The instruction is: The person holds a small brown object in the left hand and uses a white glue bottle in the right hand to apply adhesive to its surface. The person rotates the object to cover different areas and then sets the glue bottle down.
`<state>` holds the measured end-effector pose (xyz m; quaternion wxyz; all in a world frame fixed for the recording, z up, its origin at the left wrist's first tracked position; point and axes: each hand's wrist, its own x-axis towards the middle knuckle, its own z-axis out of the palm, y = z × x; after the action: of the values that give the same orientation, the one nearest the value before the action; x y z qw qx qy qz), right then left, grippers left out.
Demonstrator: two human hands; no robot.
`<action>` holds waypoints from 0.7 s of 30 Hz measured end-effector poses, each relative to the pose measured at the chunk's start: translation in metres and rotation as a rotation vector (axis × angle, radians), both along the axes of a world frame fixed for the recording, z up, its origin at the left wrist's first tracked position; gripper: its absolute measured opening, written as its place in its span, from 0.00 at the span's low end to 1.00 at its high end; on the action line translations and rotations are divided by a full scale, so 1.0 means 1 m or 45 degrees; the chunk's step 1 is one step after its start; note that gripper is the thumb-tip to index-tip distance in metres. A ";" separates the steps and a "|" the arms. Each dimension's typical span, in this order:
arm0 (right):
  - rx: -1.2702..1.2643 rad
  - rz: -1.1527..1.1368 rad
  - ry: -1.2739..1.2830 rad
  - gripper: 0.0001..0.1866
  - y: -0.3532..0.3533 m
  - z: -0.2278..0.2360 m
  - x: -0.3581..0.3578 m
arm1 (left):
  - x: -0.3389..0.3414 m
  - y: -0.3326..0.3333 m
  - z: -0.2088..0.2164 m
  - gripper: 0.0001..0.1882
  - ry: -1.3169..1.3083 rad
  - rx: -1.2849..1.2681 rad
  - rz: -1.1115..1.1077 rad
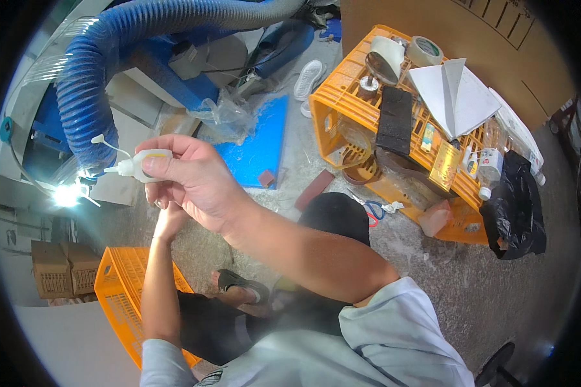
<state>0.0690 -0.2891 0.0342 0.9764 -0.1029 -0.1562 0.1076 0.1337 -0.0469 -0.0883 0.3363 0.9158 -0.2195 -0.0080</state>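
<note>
My right hand (pixel 190 174) is closed around a small white squeeze bottle (pixel 153 162), thumb on its side. The bottle lies nearly level, its thin nozzle pointing left, and a small white cap hangs from a strap above the nozzle. Just below and behind sits my left hand (pixel 169 222); its fingers are mostly hidden by the right hand, so what they hold does not show. Left of the nozzle shines a bright lamp (pixel 68 195), beneath the end of a blue ribbed hose (pixel 84 109).
An orange crate (pixel 332 106) at the right bears tape rolls (pixel 426 50), papers (pixel 455 97), a dark block (pixel 394 119) and a clear bottle (pixel 490 164). Blue-handled scissors (pixel 374 209) lie on the floor by a blue board (pixel 252 158). Another orange crate (pixel 119 303) stands by my left arm.
</note>
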 end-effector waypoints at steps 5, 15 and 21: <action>-0.020 0.024 0.044 0.15 -0.004 0.001 -0.004 | 0.031 0.011 -0.012 0.22 0.334 -0.360 0.047; -0.013 -0.157 -0.051 0.13 -0.020 -0.001 -0.003 | 0.029 0.070 -0.012 0.09 0.794 -0.692 0.498; -0.045 -0.216 -0.085 0.14 -0.012 0.006 0.002 | 0.031 0.111 0.005 0.11 0.845 -0.926 0.349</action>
<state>0.0713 -0.3014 0.0405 0.9743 -0.1365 -0.1775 0.0237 0.1644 0.0638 -0.0836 0.6828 0.7080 0.0327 -0.1775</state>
